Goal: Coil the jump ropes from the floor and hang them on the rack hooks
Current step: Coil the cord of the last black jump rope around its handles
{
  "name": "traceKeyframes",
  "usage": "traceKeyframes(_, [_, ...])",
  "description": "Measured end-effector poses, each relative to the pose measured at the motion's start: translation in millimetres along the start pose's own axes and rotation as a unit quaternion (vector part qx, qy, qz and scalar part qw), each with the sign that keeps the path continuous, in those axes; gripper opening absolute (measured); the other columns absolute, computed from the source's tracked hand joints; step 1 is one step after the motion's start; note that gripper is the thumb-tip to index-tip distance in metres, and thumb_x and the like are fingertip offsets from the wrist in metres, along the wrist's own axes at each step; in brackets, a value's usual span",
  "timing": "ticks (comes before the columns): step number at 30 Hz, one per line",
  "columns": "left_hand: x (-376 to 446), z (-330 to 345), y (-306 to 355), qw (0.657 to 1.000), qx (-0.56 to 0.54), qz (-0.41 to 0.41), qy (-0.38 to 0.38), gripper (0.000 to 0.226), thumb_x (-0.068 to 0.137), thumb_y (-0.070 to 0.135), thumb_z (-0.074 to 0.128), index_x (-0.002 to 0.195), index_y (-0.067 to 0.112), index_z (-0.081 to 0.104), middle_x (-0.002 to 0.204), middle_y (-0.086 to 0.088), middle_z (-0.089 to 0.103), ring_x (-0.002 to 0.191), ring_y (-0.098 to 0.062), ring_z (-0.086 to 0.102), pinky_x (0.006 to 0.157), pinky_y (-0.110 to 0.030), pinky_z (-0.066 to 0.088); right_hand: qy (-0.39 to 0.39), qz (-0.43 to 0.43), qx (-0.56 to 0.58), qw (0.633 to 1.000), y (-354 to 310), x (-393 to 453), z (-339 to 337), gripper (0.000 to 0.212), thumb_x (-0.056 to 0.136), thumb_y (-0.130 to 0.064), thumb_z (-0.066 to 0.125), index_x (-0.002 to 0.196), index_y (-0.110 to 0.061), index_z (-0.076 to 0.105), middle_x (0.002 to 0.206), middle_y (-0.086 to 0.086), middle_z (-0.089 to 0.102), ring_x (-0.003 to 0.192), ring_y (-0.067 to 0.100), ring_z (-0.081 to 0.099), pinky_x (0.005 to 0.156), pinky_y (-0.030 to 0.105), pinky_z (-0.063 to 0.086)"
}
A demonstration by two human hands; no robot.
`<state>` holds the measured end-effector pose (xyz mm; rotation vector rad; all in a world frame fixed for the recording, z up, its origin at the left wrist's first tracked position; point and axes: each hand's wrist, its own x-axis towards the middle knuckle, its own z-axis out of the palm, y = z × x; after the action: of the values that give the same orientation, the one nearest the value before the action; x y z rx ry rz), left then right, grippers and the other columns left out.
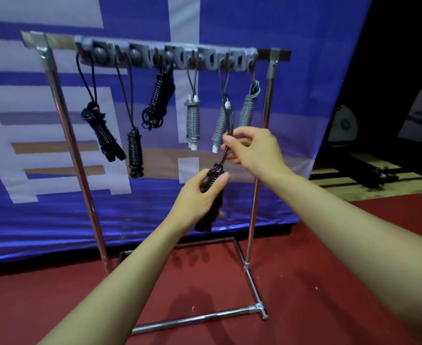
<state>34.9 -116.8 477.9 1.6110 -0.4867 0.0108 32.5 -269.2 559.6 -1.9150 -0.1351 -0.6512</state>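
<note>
Left hand (200, 195) grips a coiled black jump rope (211, 195); right hand (251, 150), at one o'clock, pinches its loop (230, 118).

A chrome rack (85, 185) stands on the red floor (304, 282), its crossbar above both hands and its foot tubes on the carpet below them. A grey hook strip (170, 58) runs along the crossbar. Three coiled black jump ropes (105, 135) hang from hooks up and left of the left hand (195, 195). Three coiled grey jump ropes (192, 120) hang just above and behind the right hand (252, 150).
</note>
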Motion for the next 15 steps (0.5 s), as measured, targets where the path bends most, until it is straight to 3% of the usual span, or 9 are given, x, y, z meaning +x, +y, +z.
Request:
traceKeyframes(4, [28.3,-30.7,3.7,0.996,0.058,0.051,0.039,0.030,0.092,0.042,0.074,0.108,0.017,0.065,0.068,0.007,0.064,0.063,-0.009,0.060,0.067,-0.029,0.050,0.001,-0.056,-0.070,0.996,-21.6,35.4,14.6,0.019,0.096,-0.024,0.071,0.079,-0.015,0.074,0.072,-0.003,0.076,0.062,0.008,0.074,0.061,0.025,0.059])
traceKeyframes(6, [43.2,-44.1,11.4,0.994,0.073,0.072,0.039,0.034,0.089,0.038,0.079,0.110,0.015,0.065,0.076,0.008,0.071,0.071,-0.005,0.064,0.073,-0.022,0.050,0.024,-0.060,-0.071,0.995,-29.6,52.6,16.9,0.021,0.096,-0.025,0.070,0.078,-0.016,0.073,0.071,-0.004,0.076,0.061,0.007,0.073,0.059,0.023,0.057])
traceKeyframes(9, [66.5,-52.1,26.0,0.989,0.110,0.097,0.021,0.036,0.084,0.046,0.083,0.104,0.018,0.069,0.097,-0.001,0.077,0.090,-0.017,0.073,0.084,-0.031,0.057,0.060,-0.064,-0.095,0.992,-36.4,74.2,7.2,0.024,0.096,-0.030,0.069,0.077,-0.016,0.073,0.071,-0.005,0.075,0.060,0.005,0.073,0.053,0.014,0.051])
traceKeyframes(11, [82.4,-47.9,37.3,0.986,0.131,0.101,0.016,0.036,0.084,0.049,0.082,0.102,0.020,0.070,0.099,-0.001,0.076,0.091,-0.018,0.073,0.084,-0.032,0.057,0.090,-0.067,-0.128,0.985,-36.7,85.8,-5.0,0.026,0.096,-0.034,0.069,0.077,-0.016,0.073,0.070,-0.007,0.075,0.057,0.000,0.071,0.055,0.011,0.048])
traceKeyframes(15, [109.2,-24.3,55.6,0.982,0.161,0.100,-0.006,0.043,0.083,0.061,0.077,0.106,0.026,0.070,0.100,0.006,0.074,0.091,-0.014,0.072,0.082,-0.043,0.062,0.140,-0.057,-0.182,0.972,-29.1,112.5,-33.5,0.029,0.093,-0.041,0.069,0.074,-0.019,0.073,0.066,-0.007,0.074,0.061,0.003,0.072,0.077,0.029,0.060])
